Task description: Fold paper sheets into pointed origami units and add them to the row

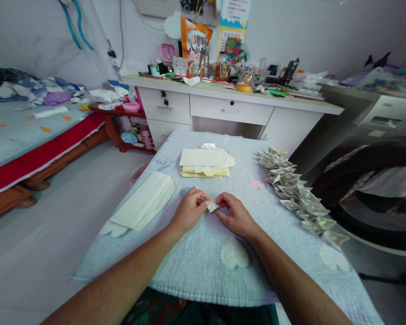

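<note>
Pinched at the centre, stacked on the left, ranked on the right

To the left of the hands, a pale stack (144, 201) of sheets is lying aslant on the counter (246, 153), apparently placed for easy reach. Its long sheets are looking thin and soft, their edges fanning slightly.

The left hand (189, 207) is pinching the paper (212, 206) with thumb and fingertips nearly together, probably because so small a piece is needing a fingertip hold. Just beyond the hands, a cream stack (205, 158) is lying squarer, smooth on top, with uneven yellow edges showing beneath; its spot is seemingly leaving the near side free.

The paper is sitting between the hands, looking pale, creased and angular. The right hand (235, 214) is holding its fingers curled, thumb and forefinger parted at the paper's right edge; whether it is gripping or merely steadying, I cannot tell. Nearer than the hands, the cloth (196, 271) is showing a soft, ribbed blue surface.

Well right of the hands, folded shapes (296, 192) are crowding into a slanting column, greyish and sharp-pointed, perhaps ranked closely to save room. Beyond them, a washer (389, 106) is standing, hard and boxy.
</note>
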A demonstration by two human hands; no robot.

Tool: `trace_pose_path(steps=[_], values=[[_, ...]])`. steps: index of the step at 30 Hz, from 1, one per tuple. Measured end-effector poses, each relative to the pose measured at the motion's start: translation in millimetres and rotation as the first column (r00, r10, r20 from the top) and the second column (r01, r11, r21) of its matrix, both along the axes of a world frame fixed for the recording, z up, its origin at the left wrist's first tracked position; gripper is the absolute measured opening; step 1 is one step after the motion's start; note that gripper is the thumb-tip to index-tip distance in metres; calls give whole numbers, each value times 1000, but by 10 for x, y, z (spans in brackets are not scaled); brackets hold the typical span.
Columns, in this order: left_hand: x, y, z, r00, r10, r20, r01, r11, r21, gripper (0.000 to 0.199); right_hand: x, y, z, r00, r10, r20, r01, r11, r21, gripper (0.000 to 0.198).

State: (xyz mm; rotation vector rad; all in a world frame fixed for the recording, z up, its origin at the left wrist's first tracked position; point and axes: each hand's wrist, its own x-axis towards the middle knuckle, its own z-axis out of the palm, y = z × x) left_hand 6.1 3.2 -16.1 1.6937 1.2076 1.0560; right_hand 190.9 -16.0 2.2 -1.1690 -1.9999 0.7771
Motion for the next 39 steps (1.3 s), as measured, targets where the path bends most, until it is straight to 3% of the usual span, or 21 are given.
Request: trace_pose_path(steps=[4, 10, 20, 39], values=[[-12, -53, 74, 989, -68, -133, 81, 993, 90, 11, -4, 16, -23, 997, -26, 78, 23, 999, 33, 15], [-67, -88, 108, 928, -203, -314, 258, 955, 146, 20, 30, 25, -44, 989, -15, 149, 5, 998, 68, 22], [-86, -54, 68, 840, -167, -516, 333, 909, 250, 8, 17, -1, -7, 961, -2, 277, -19, 997, 74, 19], [-101, -50, 111, 826, -173, -537, 333, 918, 216, 13, 13, 10, -4, 926, 66, 371, -132, 979, 156, 11]])
